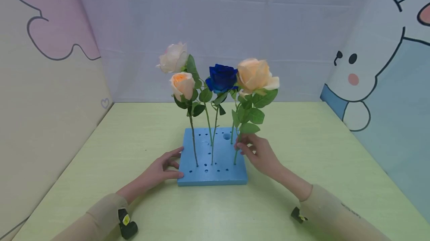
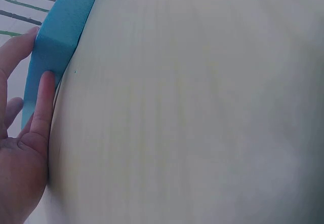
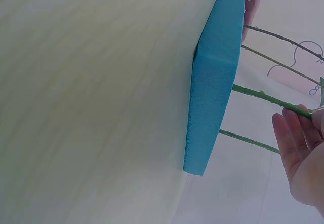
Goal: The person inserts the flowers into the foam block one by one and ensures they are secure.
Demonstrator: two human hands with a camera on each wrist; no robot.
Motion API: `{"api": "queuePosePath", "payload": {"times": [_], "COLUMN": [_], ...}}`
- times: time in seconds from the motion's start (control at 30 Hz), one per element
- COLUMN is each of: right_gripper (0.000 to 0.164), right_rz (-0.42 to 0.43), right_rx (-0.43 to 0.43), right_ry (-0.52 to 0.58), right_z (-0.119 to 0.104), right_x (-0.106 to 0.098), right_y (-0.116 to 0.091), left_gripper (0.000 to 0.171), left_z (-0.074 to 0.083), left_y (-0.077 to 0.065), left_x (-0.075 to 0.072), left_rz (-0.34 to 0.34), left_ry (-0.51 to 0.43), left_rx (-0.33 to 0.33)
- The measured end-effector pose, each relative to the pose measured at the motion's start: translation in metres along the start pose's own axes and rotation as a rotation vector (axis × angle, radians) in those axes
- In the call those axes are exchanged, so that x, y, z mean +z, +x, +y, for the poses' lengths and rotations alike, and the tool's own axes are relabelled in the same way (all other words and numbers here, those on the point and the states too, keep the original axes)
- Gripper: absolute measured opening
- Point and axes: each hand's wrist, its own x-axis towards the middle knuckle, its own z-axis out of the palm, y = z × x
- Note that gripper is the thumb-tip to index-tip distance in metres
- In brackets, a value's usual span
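Note:
A blue foam block (image 1: 220, 177) with several holes sits on the table, roses standing in it. My left hand (image 1: 162, 168) touches the block's left edge with thumb and extended fingers; in the left wrist view its fingers (image 2: 45, 92) press the side. My right hand (image 1: 263, 155) pinches the green stem (image 3: 268, 98) of a large peach rose (image 1: 253, 74), whose lower end meets the block near its right edge. Nearby stand a blue rose (image 1: 222, 78), a small peach rose (image 1: 183, 85) and a pale rose (image 1: 174, 58). Behind the held stem rises another stem (image 1: 232, 130); its bloom is hidden.
The pale green-yellow table (image 1: 100, 151) extends around the block. A plain backdrop (image 1: 215, 20) hangs behind, and side panels with cartoon drawings stand at left and right. Dark straps or devices (image 1: 127, 224) hang at both sleeves.

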Motion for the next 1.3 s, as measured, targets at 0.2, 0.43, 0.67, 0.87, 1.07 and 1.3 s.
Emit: {"api": "queuePosePath", "payload": {"times": [0.2,0.43,0.67,0.87,1.07,1.3], "right_gripper": [0.010,0.010,0.009,0.007,0.008,0.009], "right_rz": [-0.020,-0.036,-0.032,-0.027,-0.031,-0.055], "right_rx": [-0.003,0.021,0.003,-0.010,0.010,0.031], "right_ry": [-0.029,-0.049,-0.054,-0.046,-0.007,-0.041], "right_z": [-0.001,-0.001,0.001,0.007,0.007,0.001], "right_x": [0.000,0.002,0.003,0.007,0.009,0.006], "right_y": [0.001,0.002,0.004,-0.001,-0.007,-0.004], "left_gripper": [0.088,0.088,0.087,0.087,0.087,0.087], "left_z": [0.000,0.002,0.004,0.002,0.000,0.001], "left_y": [0.000,0.000,0.001,0.000,-0.002,-0.002], "left_x": [-0.001,-0.002,-0.004,-0.004,-0.005,-0.006], "left_rz": [0.002,0.002,0.005,0.004,0.002,0.006], "left_ry": [-0.001,0.006,0.018,0.015,0.021,0.023], "left_rx": [-0.005,-0.015,-0.015,-0.016,-0.010,-0.015]}}
